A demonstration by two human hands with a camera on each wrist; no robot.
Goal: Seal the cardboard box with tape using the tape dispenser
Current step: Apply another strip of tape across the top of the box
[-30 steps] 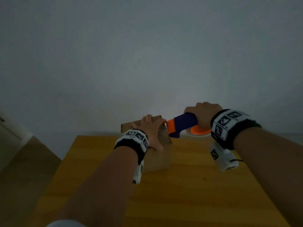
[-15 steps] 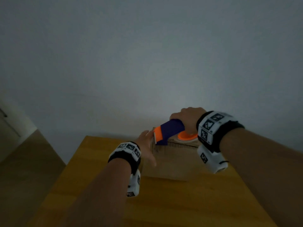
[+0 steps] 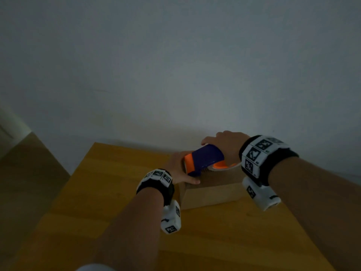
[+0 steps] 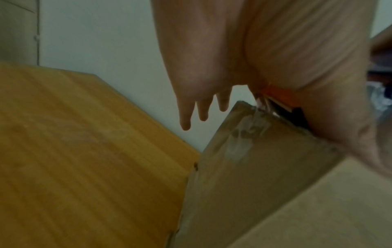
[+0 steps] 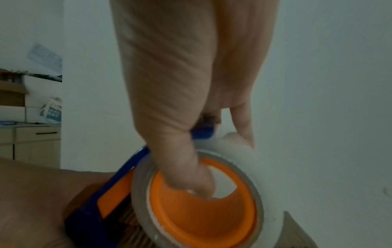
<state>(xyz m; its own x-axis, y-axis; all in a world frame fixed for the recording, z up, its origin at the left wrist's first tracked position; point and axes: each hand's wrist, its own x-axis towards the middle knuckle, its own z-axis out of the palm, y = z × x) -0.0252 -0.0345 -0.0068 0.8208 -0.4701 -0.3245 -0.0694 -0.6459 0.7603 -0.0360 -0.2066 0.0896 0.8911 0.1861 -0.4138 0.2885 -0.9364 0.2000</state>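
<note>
A brown cardboard box [image 3: 211, 194] stands on the wooden table [image 3: 117, 192] near the wall. My right hand [image 3: 224, 145] grips a blue and orange tape dispenser [image 3: 205, 158], which lies on the left end of the box top. In the right wrist view my thumb sits inside the orange hub [image 5: 201, 214] of the clear tape roll [image 5: 237, 151]. My left hand [image 3: 178, 169] rests on the box's left top edge, thumb on top. Its fingers [image 4: 186, 117] hang straight past the side. Crumpled clear tape [image 4: 244, 139] clings to the left side of the box [image 4: 265, 193].
A plain wall [image 3: 175, 75] rises right behind the table. Bare tabletop [image 4: 84, 151] stretches left of the box and in front of it. A cabinet with drawers [image 5: 31, 139] stands far to the left. The room is dim.
My right hand has carried the dispenser from beside the box onto its top and leftward to the left end. My left hand has slid from the box top to its left edge.
</note>
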